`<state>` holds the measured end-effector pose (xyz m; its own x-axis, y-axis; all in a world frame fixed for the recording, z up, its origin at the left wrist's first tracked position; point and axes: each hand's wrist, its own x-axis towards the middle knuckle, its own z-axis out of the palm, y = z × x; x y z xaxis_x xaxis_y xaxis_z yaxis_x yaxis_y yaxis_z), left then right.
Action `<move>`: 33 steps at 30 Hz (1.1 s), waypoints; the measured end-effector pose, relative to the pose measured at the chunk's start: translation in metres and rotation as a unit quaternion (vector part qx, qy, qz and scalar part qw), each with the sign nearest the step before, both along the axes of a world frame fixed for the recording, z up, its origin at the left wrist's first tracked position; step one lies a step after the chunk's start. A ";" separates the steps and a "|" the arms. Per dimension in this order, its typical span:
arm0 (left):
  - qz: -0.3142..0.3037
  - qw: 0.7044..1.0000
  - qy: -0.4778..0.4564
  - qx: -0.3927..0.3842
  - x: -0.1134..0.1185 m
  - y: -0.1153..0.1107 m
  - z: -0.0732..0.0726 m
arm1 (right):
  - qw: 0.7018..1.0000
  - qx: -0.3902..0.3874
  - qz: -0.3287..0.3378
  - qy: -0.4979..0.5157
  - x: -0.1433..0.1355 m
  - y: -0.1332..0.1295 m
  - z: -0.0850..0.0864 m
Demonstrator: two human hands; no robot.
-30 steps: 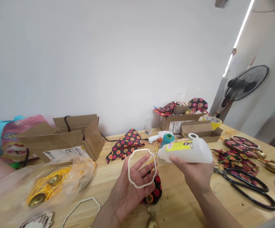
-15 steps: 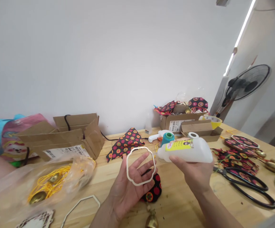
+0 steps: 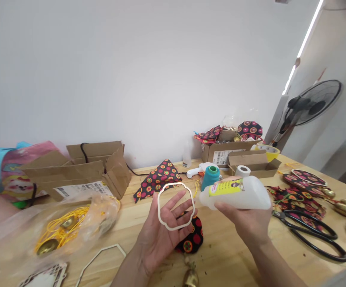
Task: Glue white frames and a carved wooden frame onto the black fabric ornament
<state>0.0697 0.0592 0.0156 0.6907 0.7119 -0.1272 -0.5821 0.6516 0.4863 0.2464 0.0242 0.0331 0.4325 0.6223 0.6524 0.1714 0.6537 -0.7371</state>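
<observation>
My left hand (image 3: pixel 163 235) is palm up and holds a pale scalloped frame (image 3: pixel 177 228) between the thumb and fingers. My right hand (image 3: pixel 250 223) grips a translucent squeeze bottle (image 3: pixel 258 193) with a yellow label. The bottle lies nearly level, its narrow end pointing left toward the frame, with a small gap between them. Below my left fingers, a black patterned fabric piece (image 3: pixel 196 241) is partly covered, and a brass bell (image 3: pixel 191 278) hangs off it at the lower edge. Behind the bottle stands a teal thread spool (image 3: pixel 210 178).
Black-handled scissors (image 3: pixel 316 235) lie at right beside patterned pieces with bells. An open cardboard box (image 3: pixel 80 171) and a plastic bag (image 3: pixel 101 215) of yellow cord are at left. A folded patterned cloth (image 3: pixel 161 177), white glue gun (image 3: pixel 194 171) and tape roll (image 3: pixel 243 171) sit toward the wall.
The bottle has shifted slightly right and down, widening the gap from the frame. The frame has moved a little up and left, still in my left hand.
</observation>
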 end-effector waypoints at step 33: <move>0.049 0.999 -0.013 -0.011 0.001 0.003 0.002 | 0.994 -0.006 0.099 -0.050 0.000 -0.004 -0.003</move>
